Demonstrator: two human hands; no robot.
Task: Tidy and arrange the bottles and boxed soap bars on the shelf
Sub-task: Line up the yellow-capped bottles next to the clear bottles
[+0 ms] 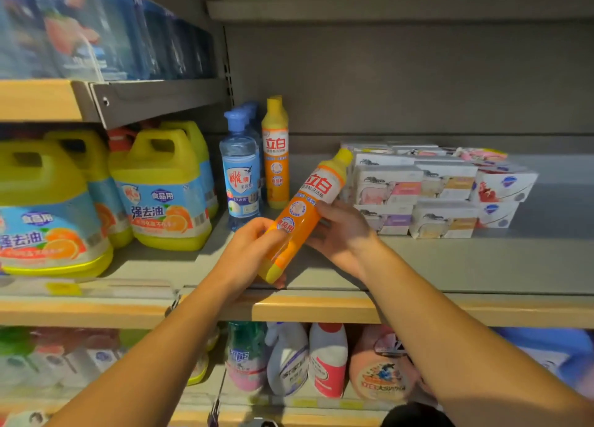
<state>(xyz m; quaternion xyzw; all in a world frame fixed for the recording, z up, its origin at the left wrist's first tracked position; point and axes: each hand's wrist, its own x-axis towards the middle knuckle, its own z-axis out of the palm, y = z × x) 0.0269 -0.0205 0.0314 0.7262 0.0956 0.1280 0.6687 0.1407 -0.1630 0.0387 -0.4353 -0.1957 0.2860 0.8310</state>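
Observation:
I hold a tilted orange bottle (302, 214) with a yellow cap above the grey shelf (450, 266), its cap pointing up and right. My left hand (247, 249) grips its lower part and my right hand (340, 233) holds its middle from the right. Behind it a second orange bottle (275, 156) stands upright next to a row of blue bottles (241, 176). Stacked boxed soap bars (443, 188) fill the shelf to the right, close to the tilted bottle's cap.
Large yellow detergent jugs (160, 195) stand on the left part of the shelf. An upper shelf (154, 98) with blue packs overhangs them. Below, a lower shelf carries several bottles (289, 359). Bare shelf surface lies in front of the soap boxes.

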